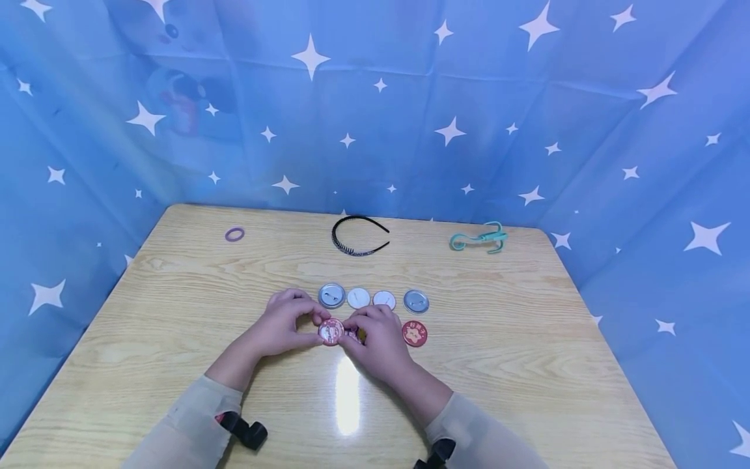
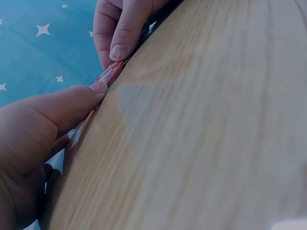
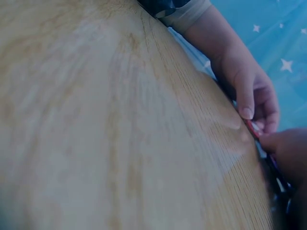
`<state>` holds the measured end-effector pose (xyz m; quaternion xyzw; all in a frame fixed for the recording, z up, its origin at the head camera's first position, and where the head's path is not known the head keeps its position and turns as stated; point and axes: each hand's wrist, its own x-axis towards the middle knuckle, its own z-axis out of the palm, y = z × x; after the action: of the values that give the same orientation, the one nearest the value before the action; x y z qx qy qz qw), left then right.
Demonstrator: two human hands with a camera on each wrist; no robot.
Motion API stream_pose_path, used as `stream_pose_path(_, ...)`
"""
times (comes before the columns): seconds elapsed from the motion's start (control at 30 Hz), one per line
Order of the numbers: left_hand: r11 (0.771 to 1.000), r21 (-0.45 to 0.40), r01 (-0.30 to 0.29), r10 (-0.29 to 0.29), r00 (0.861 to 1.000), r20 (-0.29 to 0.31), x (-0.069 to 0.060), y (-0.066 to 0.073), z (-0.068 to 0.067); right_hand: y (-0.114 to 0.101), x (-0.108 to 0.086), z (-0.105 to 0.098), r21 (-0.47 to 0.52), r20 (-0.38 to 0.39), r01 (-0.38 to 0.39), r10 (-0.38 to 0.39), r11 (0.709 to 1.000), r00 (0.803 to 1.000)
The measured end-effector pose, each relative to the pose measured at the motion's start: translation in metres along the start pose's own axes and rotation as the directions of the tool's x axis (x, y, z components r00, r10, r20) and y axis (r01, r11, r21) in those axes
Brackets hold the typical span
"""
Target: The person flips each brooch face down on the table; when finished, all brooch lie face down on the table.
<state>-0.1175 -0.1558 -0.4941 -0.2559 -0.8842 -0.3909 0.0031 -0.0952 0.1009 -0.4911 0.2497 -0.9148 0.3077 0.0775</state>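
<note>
Fingers of the left hand and right hand pinch a round badge by its opposite edges; it sits between them, no long axis, neither hand nearer, a face-down badge just beyond.

The left hand and right hand are holding a pink badge mid-way across the table. Along its far edge, a black headband is lying between a purple ring, toward the left corner, and a teal clip, toward the right.
</note>
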Motion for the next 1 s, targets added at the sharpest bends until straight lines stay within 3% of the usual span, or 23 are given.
stream_pose_path(0.3,0.999,-0.032,0.026,-0.026,1.0,-0.002,-0.0009,0.0014,-0.0006,0.0002,-0.0003,-0.0001,0.054,-0.004,-0.011,0.011,0.998,1.0)
stream_pose_path(0.73,0.999,-0.044,-0.012,0.011,0.999,-0.039,0.0001,0.0012,0.0005,0.0001,0.0003,-0.0012,0.08,-0.009,-0.038,0.039,0.996,0.999)
stream_pose_path(1.0,0.997,-0.075,0.009,-0.014,0.998,-0.054,-0.0006,0.0011,0.0019,0.0005,0.0004,-0.0008,0.093,-0.013,-0.05,0.051,0.994,0.999)
